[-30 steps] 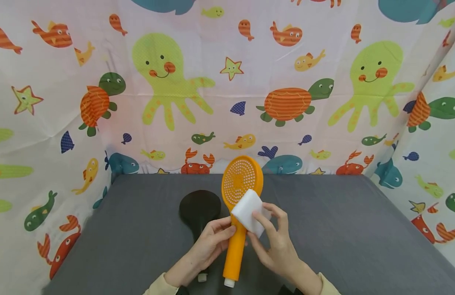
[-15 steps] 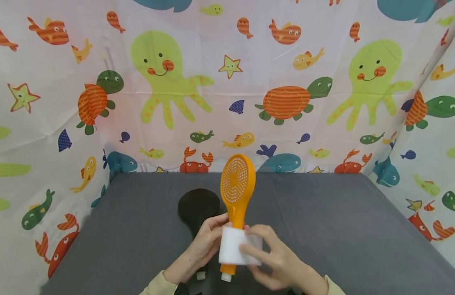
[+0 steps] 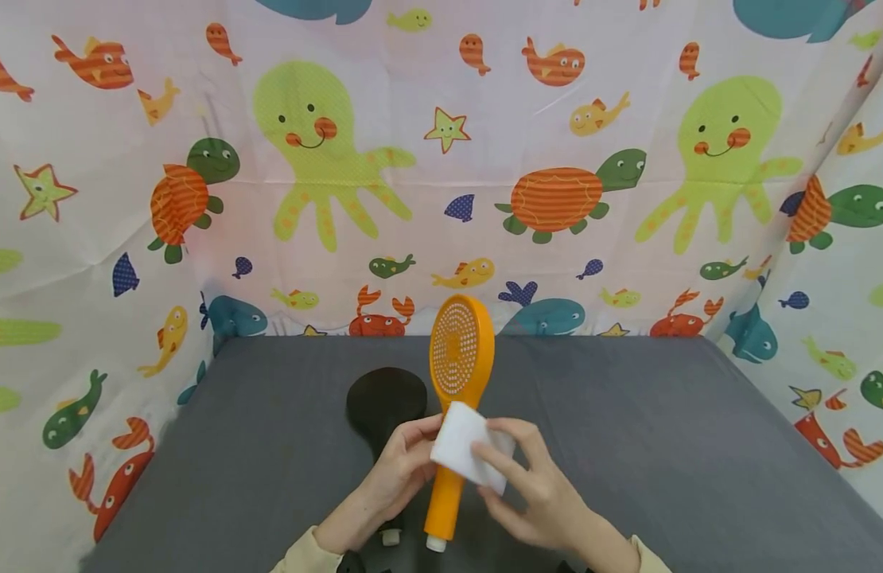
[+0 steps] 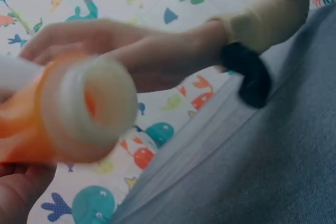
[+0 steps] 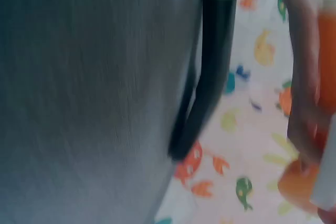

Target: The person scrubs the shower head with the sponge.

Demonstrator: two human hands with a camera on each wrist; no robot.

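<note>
An orange shower head [image 3: 461, 358] stands tilted above the table, its perforated face turned up and to the left. My left hand [image 3: 407, 469] grips its handle from the left side. A white sponge block [image 3: 461, 439] lies across the upper handle, pinched between the thumb and fingers of my right hand [image 3: 538, 485]. In the left wrist view the hollow white end [image 4: 105, 103] of the handle is close and blurred. The right wrist view shows part of the sponge [image 5: 326, 166] at its right edge. The sponge hides the handle's upper part and some of my left fingertips.
A black shower head [image 3: 387, 402] lies on the grey-covered table [image 3: 663, 446], just left of the orange one and partly behind my left hand. A white curtain [image 3: 427, 72] printed with sea animals encloses the back and both sides.
The sponge went down the handle to near its lower end, then came back up to the upper handle, now tilted. The shower head has turned slightly, and my left hand keeps its place.
</note>
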